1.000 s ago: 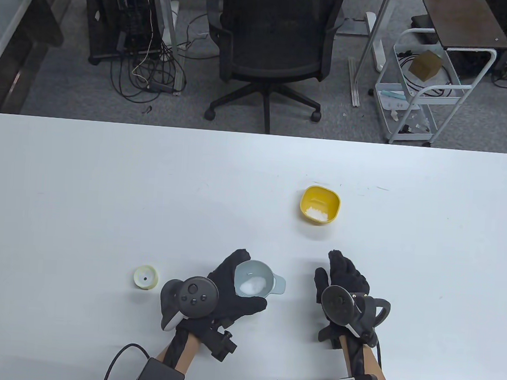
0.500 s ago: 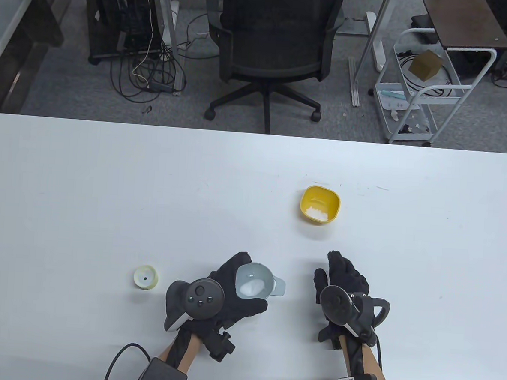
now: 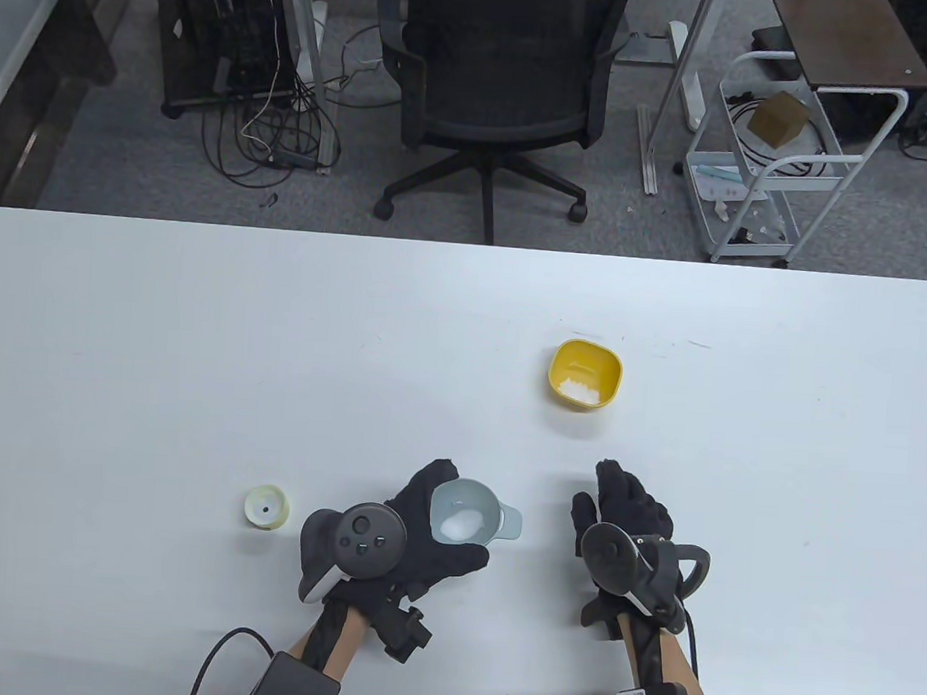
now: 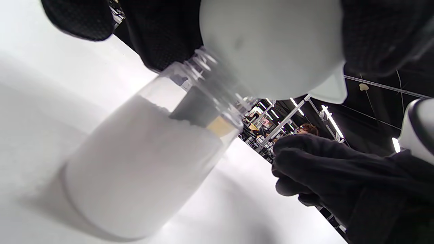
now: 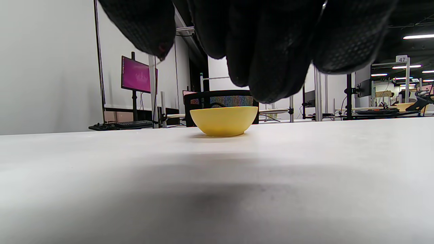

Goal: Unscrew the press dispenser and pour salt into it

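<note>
My left hand (image 3: 428, 534) grips a pale grey funnel (image 3: 469, 511) that sits in the open neck of a clear dispenser jar (image 4: 149, 162). Salt lies in the funnel, and the jar is largely full of salt. The jar stands on the table and is hidden under the funnel in the table view. The yellowish dispenser cap (image 3: 267, 507) lies on the table to the left of my left hand. A yellow bowl (image 3: 585, 374) with a little salt in it stands further back; it also shows in the right wrist view (image 5: 223, 120). My right hand (image 3: 622, 514) rests empty on the table, right of the funnel.
The white table (image 3: 196, 362) ends at its far edge, with an office chair (image 3: 500, 75) and a white cart (image 3: 765, 162) on the floor beyond it.
My left hand has shifted slightly around the funnel. The salt pile in the funnel looks a little smaller. My right hand has barely moved.
</note>
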The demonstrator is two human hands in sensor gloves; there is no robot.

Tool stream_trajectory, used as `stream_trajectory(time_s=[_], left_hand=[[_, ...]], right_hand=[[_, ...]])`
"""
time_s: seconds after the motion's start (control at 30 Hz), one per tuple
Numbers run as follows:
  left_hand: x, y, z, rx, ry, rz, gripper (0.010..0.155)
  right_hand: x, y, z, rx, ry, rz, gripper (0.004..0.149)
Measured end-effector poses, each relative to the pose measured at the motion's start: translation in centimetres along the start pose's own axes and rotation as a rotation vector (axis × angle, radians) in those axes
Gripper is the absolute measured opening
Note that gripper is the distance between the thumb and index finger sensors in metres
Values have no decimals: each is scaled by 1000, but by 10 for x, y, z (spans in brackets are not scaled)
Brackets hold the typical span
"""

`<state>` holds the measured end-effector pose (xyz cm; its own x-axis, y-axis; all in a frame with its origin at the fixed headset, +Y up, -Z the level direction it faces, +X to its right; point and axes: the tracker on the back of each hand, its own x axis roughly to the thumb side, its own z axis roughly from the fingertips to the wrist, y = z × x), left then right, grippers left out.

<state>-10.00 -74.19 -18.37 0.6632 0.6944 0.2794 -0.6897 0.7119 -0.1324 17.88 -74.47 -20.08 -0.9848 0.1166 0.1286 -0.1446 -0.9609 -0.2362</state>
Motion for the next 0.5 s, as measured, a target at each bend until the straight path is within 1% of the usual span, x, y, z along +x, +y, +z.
stream_trajectory(time_s=[0.3,0.5], left_hand=[[3,7,1,19,-4,0,122],[4,8,1,27,-13,5,122]], right_hand=[[0,0,0,1,1,3,60],[0,0,0,1,1,3,60]])
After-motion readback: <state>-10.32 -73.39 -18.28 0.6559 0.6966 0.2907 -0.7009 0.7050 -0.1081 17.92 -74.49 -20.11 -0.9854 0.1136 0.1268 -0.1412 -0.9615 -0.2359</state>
